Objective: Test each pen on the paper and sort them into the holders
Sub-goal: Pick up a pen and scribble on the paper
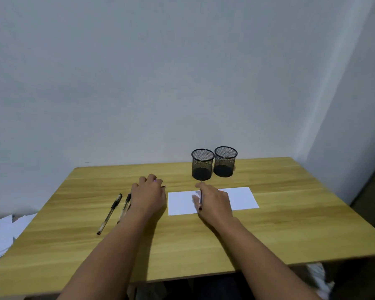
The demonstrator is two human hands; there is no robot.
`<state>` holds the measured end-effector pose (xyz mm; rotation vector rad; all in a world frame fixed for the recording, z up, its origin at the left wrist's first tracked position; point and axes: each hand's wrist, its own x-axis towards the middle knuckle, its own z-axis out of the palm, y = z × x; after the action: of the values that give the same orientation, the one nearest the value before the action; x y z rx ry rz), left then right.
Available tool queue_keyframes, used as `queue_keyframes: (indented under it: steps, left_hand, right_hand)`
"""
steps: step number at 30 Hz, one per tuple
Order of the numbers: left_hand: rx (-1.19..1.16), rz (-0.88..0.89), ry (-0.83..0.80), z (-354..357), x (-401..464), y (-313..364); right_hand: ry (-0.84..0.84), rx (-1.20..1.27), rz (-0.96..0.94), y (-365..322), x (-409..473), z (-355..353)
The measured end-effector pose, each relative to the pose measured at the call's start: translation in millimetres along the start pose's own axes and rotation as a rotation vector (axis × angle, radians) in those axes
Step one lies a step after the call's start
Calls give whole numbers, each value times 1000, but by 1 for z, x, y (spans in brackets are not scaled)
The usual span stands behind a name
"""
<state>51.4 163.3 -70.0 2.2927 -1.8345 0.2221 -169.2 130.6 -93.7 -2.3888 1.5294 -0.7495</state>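
A white sheet of paper (240,198) lies on the wooden table (268,230). Two black mesh holders stand behind it, the left holder (202,164) and the right holder (225,161), both looking empty. My right hand (214,204) rests over the paper's left part and grips a thin dark pen (200,197), held nearly upright with its tip near the sheet. My left hand (148,194) lies palm down on the table left of the paper, covering something whose dark tip (164,186) sticks out. Two black capped pens, one (109,213) and another (125,206), lie left of that hand.
Loose white sheets (0,234) lie below the table's left edge. A pale wall rises directly behind the table, and a second wall closes in on the right. The table's front edge runs just past my forearms.
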Motion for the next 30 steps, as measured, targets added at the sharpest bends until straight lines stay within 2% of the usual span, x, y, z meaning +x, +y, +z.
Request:
queue_keyframes:
  steps: [3, 7, 13, 19, 21, 24, 27, 30]
  left_hand:
    - [-118, 129, 101, -1, -22, 7]
    - [-180, 272, -43, 0, -36, 17]
    - [-197, 282, -177, 11, -39, 26]
    - [-202, 305, -144, 28, -37, 24]
    - [-232, 286, -118, 31, -40, 23]
    - [-259, 277, -100, 33, -40, 24]
    - [-273, 275, -92, 34, -41, 24]
    - [-286, 276, -93, 35, -42, 23]
  right_hand:
    - [-113, -64, 50, 6, -9, 6]
    - [-96, -69, 72, 17, -17, 2]
    - [-78, -50, 92, 39, -24, -6]
    - [-59, 5, 74, 42, -15, -18]
    - [50, 133, 50, 33, -7, -22]
    - [192, 474, 5, 18, 8, -22]
    - [164, 747, 85, -5, 26, -21]
    - [117, 912, 192, -21, 46, -17]
